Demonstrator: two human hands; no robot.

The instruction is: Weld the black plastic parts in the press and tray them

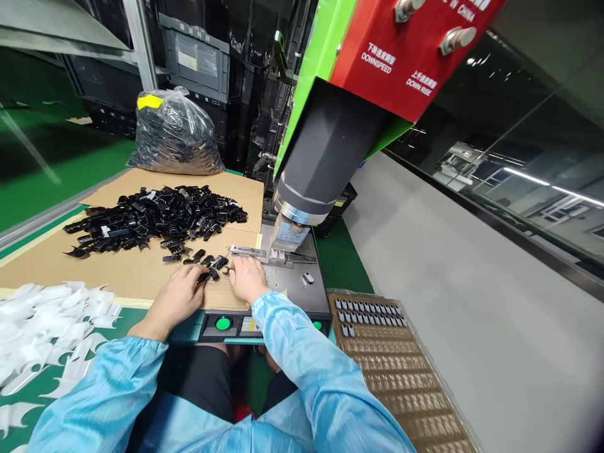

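My left hand rests on the cardboard with its fingers curled in on a small black plastic part at the near end of the pile. Beside it lie several loose black parts. My right hand is a little to the right, by the metal base of the press; its fingers are bent and their tips point at the loose parts, but what they hold, if anything, is hidden. Just beyond it sits a metal fixture under the press head. A small grey part lies on the base plate.
A big heap of black parts covers the cardboard, with a filled plastic bag behind. White curved pieces lie at left. A tray at right holds rows of grey parts. Green buttons line the front edge.
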